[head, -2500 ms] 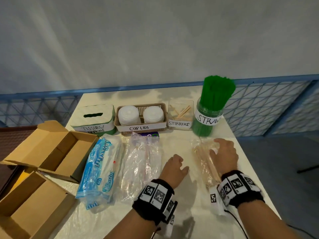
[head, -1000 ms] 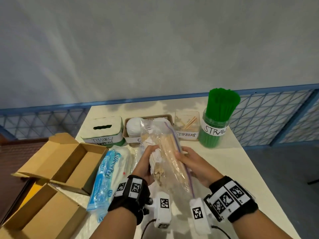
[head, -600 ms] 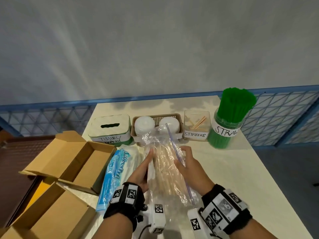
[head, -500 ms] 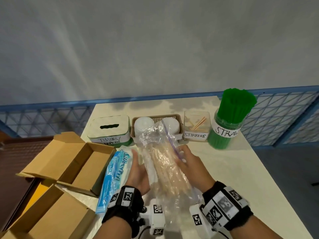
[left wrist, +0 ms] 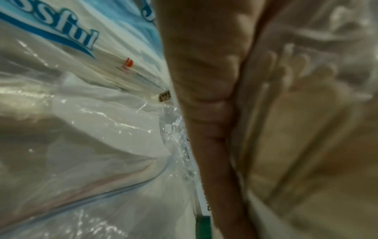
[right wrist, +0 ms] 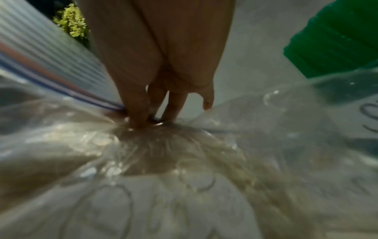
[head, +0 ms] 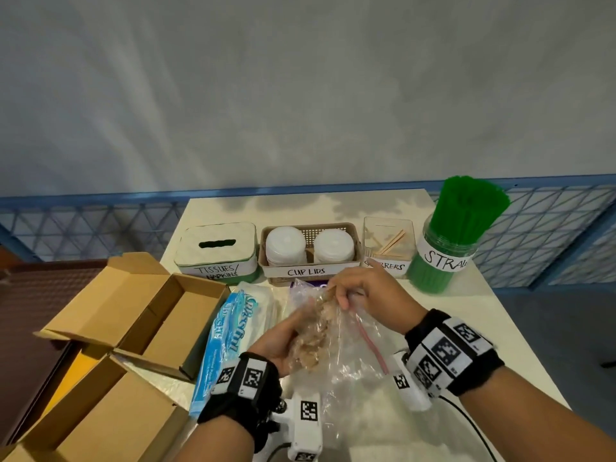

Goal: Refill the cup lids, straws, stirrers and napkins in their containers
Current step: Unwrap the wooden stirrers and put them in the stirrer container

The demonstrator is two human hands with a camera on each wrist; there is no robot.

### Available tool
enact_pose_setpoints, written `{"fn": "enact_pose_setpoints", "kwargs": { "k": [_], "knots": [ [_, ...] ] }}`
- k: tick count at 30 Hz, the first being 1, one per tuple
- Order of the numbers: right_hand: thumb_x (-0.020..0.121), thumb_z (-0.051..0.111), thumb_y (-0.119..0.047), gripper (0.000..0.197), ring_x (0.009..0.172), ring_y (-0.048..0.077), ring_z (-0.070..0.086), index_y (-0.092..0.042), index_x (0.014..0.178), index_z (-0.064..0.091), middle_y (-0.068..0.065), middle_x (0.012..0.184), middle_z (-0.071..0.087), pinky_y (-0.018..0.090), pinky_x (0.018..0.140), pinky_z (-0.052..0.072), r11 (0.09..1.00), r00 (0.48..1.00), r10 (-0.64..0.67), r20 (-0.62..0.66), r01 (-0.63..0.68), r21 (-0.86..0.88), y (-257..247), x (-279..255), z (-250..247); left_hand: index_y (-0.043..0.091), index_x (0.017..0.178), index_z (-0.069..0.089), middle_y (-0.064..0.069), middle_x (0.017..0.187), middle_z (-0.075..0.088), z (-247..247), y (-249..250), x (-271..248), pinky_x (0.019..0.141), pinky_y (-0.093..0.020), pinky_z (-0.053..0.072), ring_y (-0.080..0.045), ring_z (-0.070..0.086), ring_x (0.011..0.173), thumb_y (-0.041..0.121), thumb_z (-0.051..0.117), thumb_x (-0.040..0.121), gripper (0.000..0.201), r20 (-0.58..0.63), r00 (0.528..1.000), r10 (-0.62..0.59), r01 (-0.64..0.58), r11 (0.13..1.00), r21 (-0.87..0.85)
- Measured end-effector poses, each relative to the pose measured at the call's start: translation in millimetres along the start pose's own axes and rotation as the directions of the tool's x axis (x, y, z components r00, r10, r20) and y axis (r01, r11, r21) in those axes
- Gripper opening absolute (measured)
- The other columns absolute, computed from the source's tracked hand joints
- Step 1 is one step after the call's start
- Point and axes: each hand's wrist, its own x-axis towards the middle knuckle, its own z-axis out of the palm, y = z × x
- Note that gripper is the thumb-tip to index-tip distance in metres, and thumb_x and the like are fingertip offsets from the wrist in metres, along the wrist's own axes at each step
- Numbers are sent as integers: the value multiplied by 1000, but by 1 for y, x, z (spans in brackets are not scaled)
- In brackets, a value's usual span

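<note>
A clear zip bag holding a bundle of wooden stirrers hangs above the table's near middle. My left hand grips the bundle through the plastic from the left; the left wrist view shows its fingers pressed along the bag. My right hand pinches the bag's far end by the zip strip; its fingertips dig into the plastic. At the back stand the tissue box, cup lids basket, stirrers box and straws jar.
A blue-and-white napkin pack lies left of the bag, beside my left hand. Two open cardboard boxes sit at the left edge. A blue railing runs behind the table. The green jar is close to my right hand.
The bag has tipped from upright to slanting lower. My right hand slid up to the zip end, and my left hand moved under the bundle.
</note>
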Motion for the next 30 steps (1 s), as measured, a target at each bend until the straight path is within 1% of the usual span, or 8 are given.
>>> {"fn": "enact_pose_setpoints", "kwargs": {
  "k": [5,9,12,20,22,25,27,30],
  "knots": [
    [78,63,-10,28,117,5,39,-29,57,60,-22,123,47,27,108,19,989,991,-109,-76,101,-104,-6,-3,4,35,133,40,-19,85,58,-16,-17,5,59,-31,46,-23,52,63,9,64,67,75,-222,952,212,-182,972,147],
    [77,68,-4,41,105,0,38,-35,55,53,-21,126,35,12,92,28,999,986,-3,-164,-2,-34,5,-21,2,47,127,43,-15,102,71,-21,-28,-7,61,-36,56,-28,64,74,-16,36,86,75,-271,910,314,-264,942,208],
    [79,61,9,51,98,-10,47,-37,57,52,-7,119,40,0,83,31,989,982,143,-124,-145,-6,29,-41,10,35,129,41,-38,117,52,-14,-29,-21,48,-25,55,-19,66,56,-16,34,89,65,-321,890,325,-264,940,218],
    [92,47,-2,31,87,13,57,-10,77,73,3,85,69,5,66,34,801,802,597,-17,-596,57,75,-67,44,20,116,49,-16,105,60,-33,-39,-15,80,-38,49,-26,58,88,6,35,94,30,-604,759,242,33,913,407],
    [87,57,-3,16,85,15,58,-9,86,72,6,97,63,7,62,36,783,779,622,-74,-619,64,78,-66,44,15,116,45,-14,118,55,-22,-38,-11,87,-32,46,-21,55,98,16,42,96,20,-609,701,372,146,761,633],
    [79,65,2,21,90,17,56,-18,85,64,5,107,51,4,63,35,767,765,642,-56,-640,55,82,-67,44,17,144,21,-11,154,13,-12,-42,1,116,-38,23,-27,18,141,31,51,93,60,-404,705,583,410,131,903],
    [78,65,3,24,89,13,51,-19,86,62,4,109,48,0,63,35,765,765,644,-3,-644,6,84,-67,44,30,149,2,-7,157,-11,-6,-46,9,118,-50,8,-30,-7,146,42,44,94,70,-359,790,498,495,-172,852],
    [78,65,1,24,94,13,48,-19,90,60,6,113,44,4,65,35,751,748,661,68,-659,-52,91,-71,43,32,148,-8,-16,154,-22,-17,-57,15,115,-56,1,-38,-15,143,38,35,98,66,-469,824,317,562,-354,748]
  ]
}}
